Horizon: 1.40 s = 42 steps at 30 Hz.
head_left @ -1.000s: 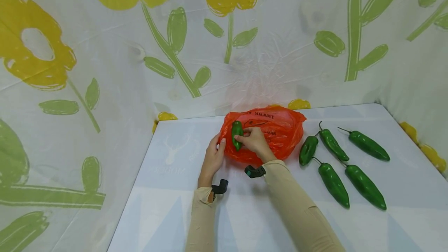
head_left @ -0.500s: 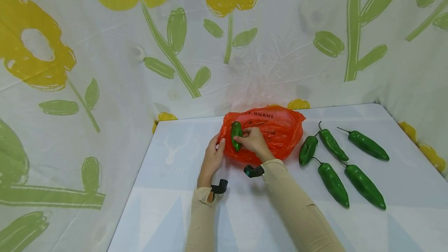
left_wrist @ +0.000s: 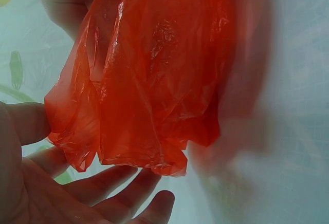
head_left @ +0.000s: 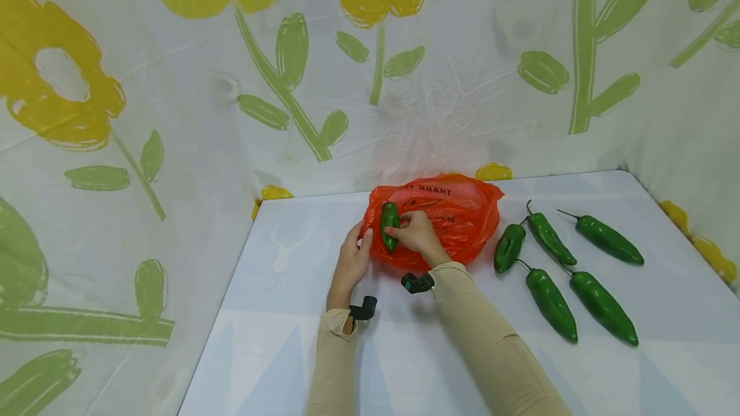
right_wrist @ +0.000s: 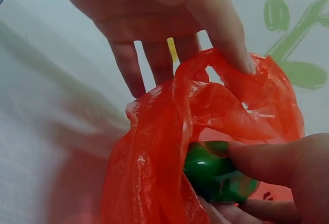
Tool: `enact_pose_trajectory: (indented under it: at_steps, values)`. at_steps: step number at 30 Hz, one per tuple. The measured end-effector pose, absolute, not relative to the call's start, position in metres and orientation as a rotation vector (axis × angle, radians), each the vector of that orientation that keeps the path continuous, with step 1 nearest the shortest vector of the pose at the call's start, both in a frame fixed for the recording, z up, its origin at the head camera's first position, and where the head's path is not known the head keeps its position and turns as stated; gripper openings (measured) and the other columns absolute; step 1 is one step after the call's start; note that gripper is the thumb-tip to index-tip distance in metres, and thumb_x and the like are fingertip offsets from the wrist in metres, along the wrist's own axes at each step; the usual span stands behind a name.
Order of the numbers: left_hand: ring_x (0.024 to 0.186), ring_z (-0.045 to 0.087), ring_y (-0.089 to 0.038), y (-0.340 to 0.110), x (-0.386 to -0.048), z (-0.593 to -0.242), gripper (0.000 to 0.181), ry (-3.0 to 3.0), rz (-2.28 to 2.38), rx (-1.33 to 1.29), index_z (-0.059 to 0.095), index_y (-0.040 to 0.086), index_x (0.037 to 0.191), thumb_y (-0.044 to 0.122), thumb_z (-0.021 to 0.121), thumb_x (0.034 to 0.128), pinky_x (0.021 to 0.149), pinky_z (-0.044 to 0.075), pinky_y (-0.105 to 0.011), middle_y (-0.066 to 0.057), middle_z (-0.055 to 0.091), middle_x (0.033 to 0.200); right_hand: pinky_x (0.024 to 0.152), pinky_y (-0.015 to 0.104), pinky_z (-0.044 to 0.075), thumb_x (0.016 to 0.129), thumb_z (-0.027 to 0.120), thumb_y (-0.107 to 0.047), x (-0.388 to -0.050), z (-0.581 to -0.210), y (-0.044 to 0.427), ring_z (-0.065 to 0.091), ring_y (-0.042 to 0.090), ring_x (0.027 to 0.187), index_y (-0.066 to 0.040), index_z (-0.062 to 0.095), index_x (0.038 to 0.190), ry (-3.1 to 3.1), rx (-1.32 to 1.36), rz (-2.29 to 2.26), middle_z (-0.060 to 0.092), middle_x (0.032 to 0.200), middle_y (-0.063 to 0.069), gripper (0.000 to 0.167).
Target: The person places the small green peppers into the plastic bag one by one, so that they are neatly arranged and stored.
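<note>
A red plastic bag (head_left: 471,210) with dark lettering lies with its mouth spread at the back of the table. My right hand (head_left: 417,234) pinches a green chili pepper (head_left: 388,220) between thumb and fingers, at the left side of the bag's mouth. In the right wrist view, the bag's rim partly covers that pepper (right_wrist: 208,170). My left hand (head_left: 351,263) holds the bag's left edge. Seen from the left wrist, its thumb touches one side of the film (left_wrist: 154,100) and the fingers reach behind it.
Several loose green peppers (head_left: 604,307) lie on the white table (head_left: 277,352) to the right of the bag. One pepper (head_left: 510,248) lies close to the bag's right side. Behind the table hangs a flower-print curtain (head_left: 462,114).
The right hand and its pepper have shifted very slightly left and towards me. My left hand keeps its place on the bag, and the loose peppers lie as before.
</note>
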<state>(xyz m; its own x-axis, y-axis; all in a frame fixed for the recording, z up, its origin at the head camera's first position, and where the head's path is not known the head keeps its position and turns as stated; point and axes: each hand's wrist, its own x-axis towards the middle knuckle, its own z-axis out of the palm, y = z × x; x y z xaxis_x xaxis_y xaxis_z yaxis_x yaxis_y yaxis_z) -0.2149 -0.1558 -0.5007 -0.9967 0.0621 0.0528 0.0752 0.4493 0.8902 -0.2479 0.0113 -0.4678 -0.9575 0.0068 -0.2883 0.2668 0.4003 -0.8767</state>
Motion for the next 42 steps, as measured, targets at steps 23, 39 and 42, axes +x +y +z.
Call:
enact_pose_trajectory:
  at_steps: [23,39,42]
  values:
    - [0.146,0.046,-0.037,-0.1548,-0.2149,-0.4987,0.052,-2.645,-1.644,-0.176,0.045,0.009,0.155,0.036,0.045,0.1105,0.118,0.042,-0.060,-0.015,0.047,0.159,0.090,0.037,0.063,0.093,0.078,-0.022,-0.2486,-0.4743,0.0073,0.063,0.024,0.091,0.003,0.060,0.134,2.499,0.185,-1.491,0.066,0.110,0.016,0.052]
    - [0.144,0.047,-0.036,-0.1558,-0.2150,-0.4981,0.048,-2.612,-1.628,-0.236,0.049,0.008,0.152,0.032,0.045,0.1108,0.119,0.041,-0.060,-0.016,0.050,0.157,0.098,0.043,0.061,0.093,0.078,-0.021,-0.2476,-0.4773,0.0061,0.067,0.025,0.099,0.003,0.060,0.136,2.505,0.160,-1.433,0.071,0.117,0.017,0.053]
    - [0.144,0.048,-0.037,-0.1561,-0.2150,-0.4985,0.047,-2.610,-1.630,-0.240,0.050,0.008,0.152,0.031,0.045,0.1108,0.119,0.041,-0.060,-0.016,0.050,0.156,0.099,0.044,0.060,0.093,0.078,-0.020,-0.2471,-0.4775,0.0057,0.067,0.026,0.100,0.003,0.061,0.135,2.508,0.160,-1.424,0.071,0.118,0.017,0.051]
